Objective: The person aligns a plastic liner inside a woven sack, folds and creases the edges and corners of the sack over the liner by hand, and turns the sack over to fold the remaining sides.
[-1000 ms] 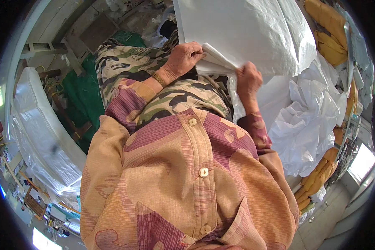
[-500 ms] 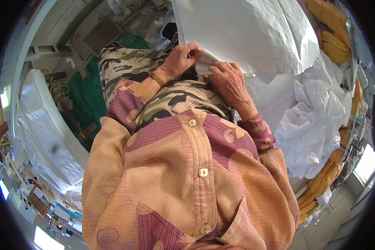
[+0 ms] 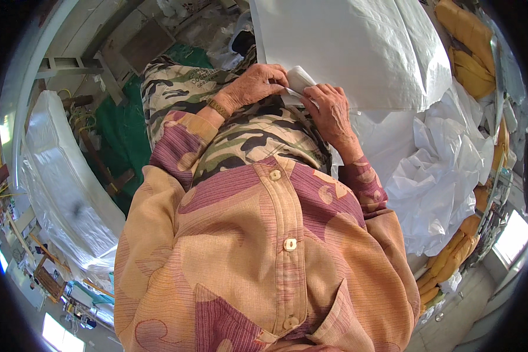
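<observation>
A large smooth white sheet point(image 3: 346, 47) lies at the top middle, over the far side of my lap. Its near left corner is turned up into a small folded flap between my hands. My left hand point(image 3: 255, 85) closes thumb and fingers on the edge at this corner. Just to the right, my right hand point(image 3: 330, 114) also grips the folded edge, fingers bent over it. Whether the sheet is cloth or plastic I cannot tell. Camouflage trousers point(image 3: 246, 135) show beneath both hands.
Crumpled white sheeting point(image 3: 440, 176) lies to the right, beside yellow padded bundles point(image 3: 466, 47). On the left are a long block wrapped in clear plastic point(image 3: 64, 182), green cloth point(image 3: 111, 135) and a grey metal frame point(image 3: 70, 67).
The sheet's corner, flatter before, now stands up as a folded flap between my hands. My right hand has shifted slightly and its fingers are bent differently; the left has barely moved.
</observation>
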A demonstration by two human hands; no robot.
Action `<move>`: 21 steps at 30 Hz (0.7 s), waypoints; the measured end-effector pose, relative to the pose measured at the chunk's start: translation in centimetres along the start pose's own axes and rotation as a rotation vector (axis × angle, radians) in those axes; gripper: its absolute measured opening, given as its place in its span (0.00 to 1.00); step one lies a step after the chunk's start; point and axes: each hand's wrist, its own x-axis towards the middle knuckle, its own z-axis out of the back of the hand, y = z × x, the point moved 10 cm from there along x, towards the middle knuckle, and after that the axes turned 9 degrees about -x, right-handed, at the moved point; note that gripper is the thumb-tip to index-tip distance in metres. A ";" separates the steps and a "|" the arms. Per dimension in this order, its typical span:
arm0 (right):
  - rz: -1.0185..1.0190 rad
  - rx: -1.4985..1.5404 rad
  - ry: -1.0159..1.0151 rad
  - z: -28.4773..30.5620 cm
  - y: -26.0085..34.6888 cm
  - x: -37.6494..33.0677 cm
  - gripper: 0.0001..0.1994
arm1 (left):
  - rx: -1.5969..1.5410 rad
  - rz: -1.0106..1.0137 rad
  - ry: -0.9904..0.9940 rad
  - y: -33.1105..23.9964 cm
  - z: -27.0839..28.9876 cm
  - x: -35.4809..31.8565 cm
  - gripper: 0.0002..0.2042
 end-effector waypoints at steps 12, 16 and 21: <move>-0.064 0.160 0.099 -0.8 -0.8 1.5 0.10 | -0.008 0.041 0.019 0.4 0.1 -0.1 0.07; -0.044 0.149 0.144 -0.9 -0.5 1.5 0.09 | -0.016 0.034 0.041 0.6 -0.1 0.0 0.07; 0.005 0.119 0.113 -0.8 -0.1 1.7 0.09 | -0.022 0.027 0.028 0.8 0.0 -0.1 0.07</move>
